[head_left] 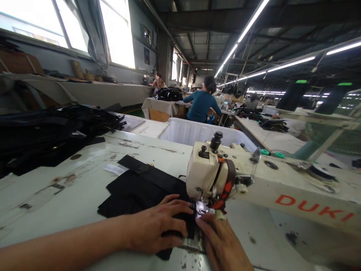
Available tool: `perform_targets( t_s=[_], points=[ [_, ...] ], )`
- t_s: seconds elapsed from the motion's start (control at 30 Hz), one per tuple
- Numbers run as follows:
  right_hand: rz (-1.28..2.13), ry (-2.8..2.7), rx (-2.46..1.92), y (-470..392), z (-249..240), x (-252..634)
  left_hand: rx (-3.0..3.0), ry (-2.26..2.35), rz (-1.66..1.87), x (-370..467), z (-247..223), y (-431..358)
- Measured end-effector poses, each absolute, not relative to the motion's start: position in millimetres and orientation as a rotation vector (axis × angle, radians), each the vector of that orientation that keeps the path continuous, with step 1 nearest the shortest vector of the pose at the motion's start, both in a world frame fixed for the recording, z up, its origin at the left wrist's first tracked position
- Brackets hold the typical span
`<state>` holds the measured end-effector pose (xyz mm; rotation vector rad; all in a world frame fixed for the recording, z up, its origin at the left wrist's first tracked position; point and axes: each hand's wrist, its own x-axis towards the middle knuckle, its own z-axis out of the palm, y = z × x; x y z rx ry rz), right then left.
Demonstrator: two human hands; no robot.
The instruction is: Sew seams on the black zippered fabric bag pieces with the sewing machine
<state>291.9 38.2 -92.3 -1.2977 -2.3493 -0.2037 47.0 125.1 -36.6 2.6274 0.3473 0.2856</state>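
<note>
Tabletop [76,192] stretches left of black cloth [138,194] | left hand [158,226] across near edge

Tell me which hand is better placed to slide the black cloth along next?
Probably the left hand: it lies spread on the black cloth. The right hand is beside the lit metal under the sewing machine.

Black cloth [135,194] partly hidden beneath the left fingers [179,207].
</note>
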Motion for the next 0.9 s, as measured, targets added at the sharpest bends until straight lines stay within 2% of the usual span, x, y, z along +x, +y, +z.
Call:
perform_targets(
  t_s=[0.37,0.57,0.67,0.9],
  points=[
    [0.023,-2.261,-1.344,31,-73,289,2.687,0.26,0.312,53,-40,145],
    [0.019,-2.345,-1.276,30,-73,284,2.702,0.206,0.355,53,-39,146],
    [-0.064,-2.358,-1.279,34,-83,286,2.713,0.218,0.349,54,-39,145],
    [-0.5,-2.409,-1.223,47,-102,294,2.751,0.221,0.339,53,-40,151]
  ],
)
